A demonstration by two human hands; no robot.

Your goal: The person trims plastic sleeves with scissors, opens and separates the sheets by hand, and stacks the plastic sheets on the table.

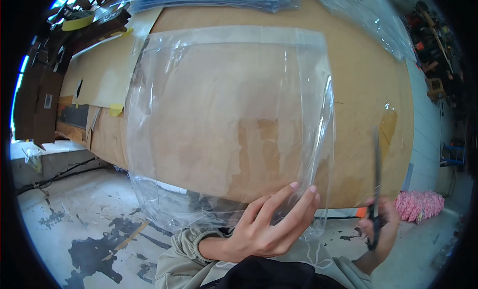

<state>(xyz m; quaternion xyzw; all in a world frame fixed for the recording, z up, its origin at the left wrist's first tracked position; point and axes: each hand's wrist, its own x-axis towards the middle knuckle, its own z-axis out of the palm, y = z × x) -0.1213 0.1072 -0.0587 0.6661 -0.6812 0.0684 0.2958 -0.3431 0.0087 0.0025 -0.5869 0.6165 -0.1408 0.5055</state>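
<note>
"Where do our hands stand against the clear plastic sheet (219, 109)?"

"Our left hand (269, 226) lies on its near right corner, fingers a little apart over the film. The thumb is out of sight, so we can't tell whether it pinches from beneath."

"And our right hand (386, 224)?"

"Off the sheet's right side, not touching it, curled round the handles of the black scissors (377, 187). They're blurred, so we can't say whether the blades are parted."

"Which way do they point?"

"Away from us: their long axis runs roughly along the sheet's right edge, not across it. We judge that the relation to mind, with the sheet lying to the left of the blades and a gap between. Our left hand is the nearer one, already touching."

"And the sheet itself?"

"Mostly flat on the brown worktop (366, 84), its near end hanging over towards us. Beyond its far edge we have folded plastic (214, 0) stacked."
</note>
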